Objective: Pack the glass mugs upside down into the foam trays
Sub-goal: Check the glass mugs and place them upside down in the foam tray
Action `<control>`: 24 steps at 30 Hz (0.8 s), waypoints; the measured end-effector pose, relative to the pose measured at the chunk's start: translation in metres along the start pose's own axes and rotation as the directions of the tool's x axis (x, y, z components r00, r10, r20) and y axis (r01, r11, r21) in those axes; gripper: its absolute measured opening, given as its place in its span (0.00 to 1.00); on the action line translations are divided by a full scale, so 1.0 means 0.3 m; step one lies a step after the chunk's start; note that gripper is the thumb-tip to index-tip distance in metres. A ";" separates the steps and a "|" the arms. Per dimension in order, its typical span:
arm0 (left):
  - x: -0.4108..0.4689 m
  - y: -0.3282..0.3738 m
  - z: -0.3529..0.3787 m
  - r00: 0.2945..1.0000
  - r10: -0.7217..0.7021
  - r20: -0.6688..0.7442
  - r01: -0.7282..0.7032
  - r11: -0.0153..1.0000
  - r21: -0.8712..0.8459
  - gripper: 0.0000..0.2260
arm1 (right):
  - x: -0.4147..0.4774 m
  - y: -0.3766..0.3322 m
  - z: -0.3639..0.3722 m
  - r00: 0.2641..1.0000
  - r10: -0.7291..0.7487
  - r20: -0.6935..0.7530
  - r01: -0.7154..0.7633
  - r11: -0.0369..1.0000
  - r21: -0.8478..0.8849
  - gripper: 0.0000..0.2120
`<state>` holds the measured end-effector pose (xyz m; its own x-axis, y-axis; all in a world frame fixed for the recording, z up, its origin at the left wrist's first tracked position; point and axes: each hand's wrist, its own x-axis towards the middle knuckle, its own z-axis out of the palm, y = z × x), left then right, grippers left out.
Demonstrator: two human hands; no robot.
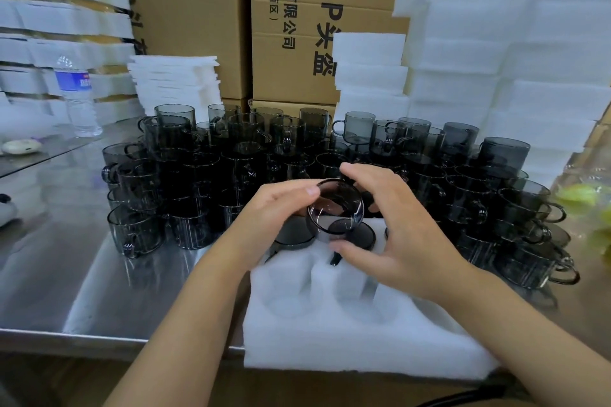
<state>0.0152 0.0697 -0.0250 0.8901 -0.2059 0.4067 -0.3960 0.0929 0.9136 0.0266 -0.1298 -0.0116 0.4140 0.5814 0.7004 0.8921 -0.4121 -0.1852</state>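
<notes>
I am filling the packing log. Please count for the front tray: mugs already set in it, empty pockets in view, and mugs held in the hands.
Mugs set in tray: 2 in view; right hand may hide more
Empty pockets: 2 in view
Held mug: 1, in left hand and right hand
Total: 5

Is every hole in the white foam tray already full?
No: the foam tray has empty near holes; only its far holes hold upside-down mugs.

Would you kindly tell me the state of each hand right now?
Left hand: grips the glass mug.
Right hand: grips the same mug, thumb and fingers round it.
</notes>
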 end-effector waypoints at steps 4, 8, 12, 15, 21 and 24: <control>0.002 0.000 0.001 1.000 0.022 0.015 -0.022 0.999 0.022 0.16 | 0.012 -0.024 -0.006 0.999 0.043 0.025 -0.045 0.996 0.081 0.36; 0.006 0.003 0.000 0.997 -0.078 0.010 0.079 0.989 -0.126 0.26 | 0.039 -0.073 -0.033 0.985 0.169 0.046 -0.175 0.941 0.291 0.36; 0.020 0.008 -0.003 0.993 -0.117 0.006 0.117 0.980 -0.161 0.27 | 0.035 -0.135 -0.019 0.945 0.137 0.297 -0.254 0.879 0.405 0.36; 0.029 0.013 -0.009 0.985 -0.171 -0.003 0.169 0.976 -0.140 0.28 | 0.015 -0.149 0.020 0.906 0.121 0.407 -0.263 0.912 0.315 0.37; 0.038 0.007 -0.010 0.992 -0.127 -0.005 0.127 0.991 -0.042 0.30 | 0.016 -0.145 0.027 0.904 0.099 0.417 -0.209 0.951 0.228 0.37; 0.039 0.000 -0.013 0.993 -0.116 -0.017 0.116 0.993 -0.011 0.28 | 0.014 -0.149 0.024 0.904 0.104 0.416 -0.206 0.956 0.209 0.34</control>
<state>0.0267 0.0711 -0.0203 0.9337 -0.1990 0.2978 -0.2875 0.0794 0.9545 -0.0101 -0.1039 -0.0052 0.5420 0.7741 0.3271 0.8053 -0.3673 -0.4653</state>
